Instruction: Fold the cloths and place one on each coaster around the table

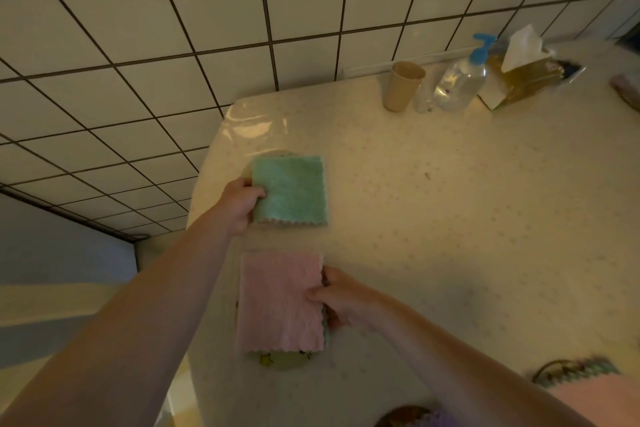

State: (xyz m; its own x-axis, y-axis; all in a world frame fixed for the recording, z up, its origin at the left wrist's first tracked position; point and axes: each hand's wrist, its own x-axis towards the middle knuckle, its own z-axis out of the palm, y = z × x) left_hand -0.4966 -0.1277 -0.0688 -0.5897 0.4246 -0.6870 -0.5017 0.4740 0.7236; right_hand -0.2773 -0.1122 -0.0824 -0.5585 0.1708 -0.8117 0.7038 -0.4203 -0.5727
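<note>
Left hand (239,201) pinches left edge of folded green cloth (289,191), laid over coaster (273,153) near desk (450,218) far-left corner; only coaster rim shows. Right hand (341,300) pinches right edge of folded pink cloth (280,302), covering yellow patterned coaster (282,359) at near edge. Risks: releasing with a drag pulls cloth off centre; fold springs open; pink cloth close to desk edge, may slide off.

Green cloth (290,191), folded square, lies flat on a coaster (273,153) near my table's edge; pink cloth (281,302), folded, covers the yellow coaster (282,360).
</note>
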